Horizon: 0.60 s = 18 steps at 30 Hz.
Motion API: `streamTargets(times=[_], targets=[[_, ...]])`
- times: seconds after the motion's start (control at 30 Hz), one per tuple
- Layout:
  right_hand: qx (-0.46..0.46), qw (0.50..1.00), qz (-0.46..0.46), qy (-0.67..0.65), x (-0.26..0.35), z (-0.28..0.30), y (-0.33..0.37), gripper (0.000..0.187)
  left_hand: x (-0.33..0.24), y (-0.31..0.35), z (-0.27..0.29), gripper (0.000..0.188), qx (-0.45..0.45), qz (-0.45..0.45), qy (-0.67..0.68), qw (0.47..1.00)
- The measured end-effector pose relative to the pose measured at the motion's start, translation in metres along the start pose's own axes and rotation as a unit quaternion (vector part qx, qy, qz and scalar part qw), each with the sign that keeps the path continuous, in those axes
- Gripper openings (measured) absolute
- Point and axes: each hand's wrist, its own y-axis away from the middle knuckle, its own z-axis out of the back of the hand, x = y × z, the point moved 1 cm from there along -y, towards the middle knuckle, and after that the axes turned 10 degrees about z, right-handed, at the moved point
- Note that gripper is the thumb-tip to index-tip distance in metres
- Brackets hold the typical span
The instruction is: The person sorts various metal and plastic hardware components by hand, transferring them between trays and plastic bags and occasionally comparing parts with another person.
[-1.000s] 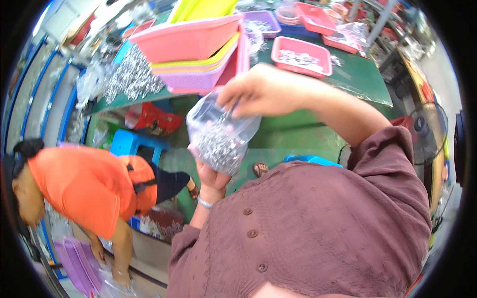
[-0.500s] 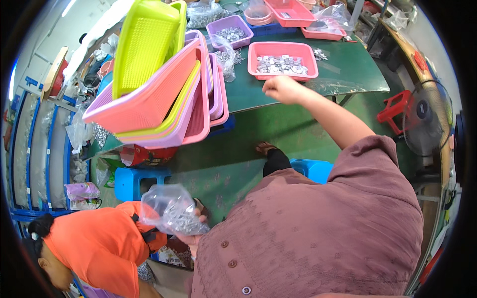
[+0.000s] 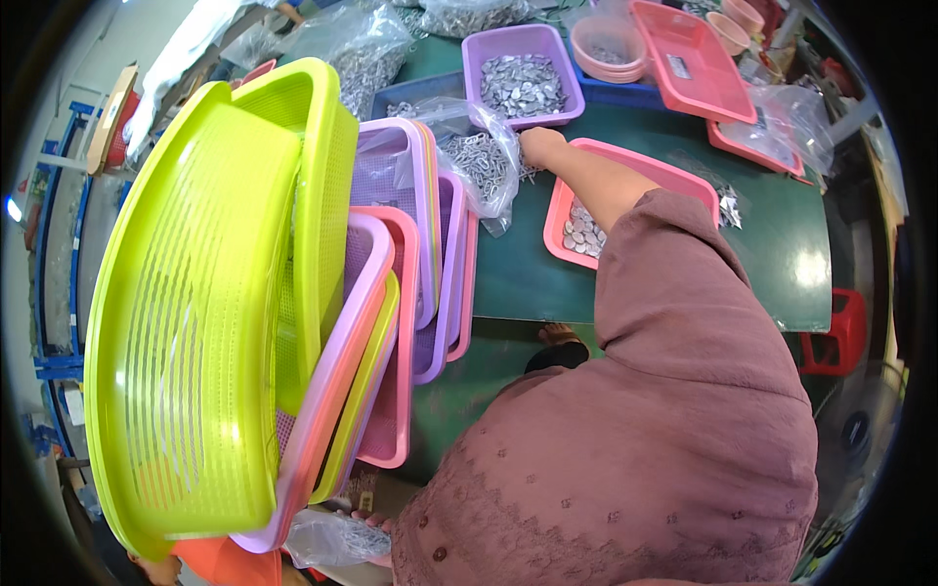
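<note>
Low in the view, beside my shirt, my left hand [image 3: 375, 520] grips a clear plastic bag [image 3: 337, 539] with small silvery metal pieces inside. Stacked baskets partly cover that area, so just a few fingertips show. My right arm stretches across the table, over a pink tray [image 3: 640, 156] of round metal discs. At its end my right hand [image 3: 543, 146] is closed beside an open clear bag [image 3: 479, 166] of small metal links, some of them spilled by its mouth. Its fingertips are hidden, and whether they hold a piece cannot be seen.
A tall leaning stack of lime [image 3: 195, 322], pink and purple baskets fills the left side. Behind the links stands a purple basket [image 3: 523, 83] of metal pieces. More pink trays [image 3: 694, 59] and bags are at the back right. A red stool [image 3: 835, 330] stands beyond the table's right end.
My right hand has moved from the front of the pink tray to the bag of links. The view has shifted nearer the table and baskets. The orange-clad person is now mostly hidden.
</note>
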Motion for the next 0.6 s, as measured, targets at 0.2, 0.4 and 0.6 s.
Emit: streamTargets(times=[0.2, 0.4, 0.6], targets=[[0.059, 0.995, 0.083, 0.000, -0.017, -0.013, -0.022, 0.025, 0.016, -0.013, -0.022, 0.053, -0.022, -0.040, -0.001, 0.999], [-0.009, 0.982, 0.185, -0.017, -0.041, 0.002, -0.020, 0.016, 0.021, -0.016, -0.024, 0.052, -0.017, -0.059, 0.003, 0.998], [0.079, 0.814, -0.007, -0.575, -0.042, 0.055, 0.031, 0.004, 0.027, -0.007, -0.013, 0.052, -0.010, -0.088, 0.010, 0.996]])
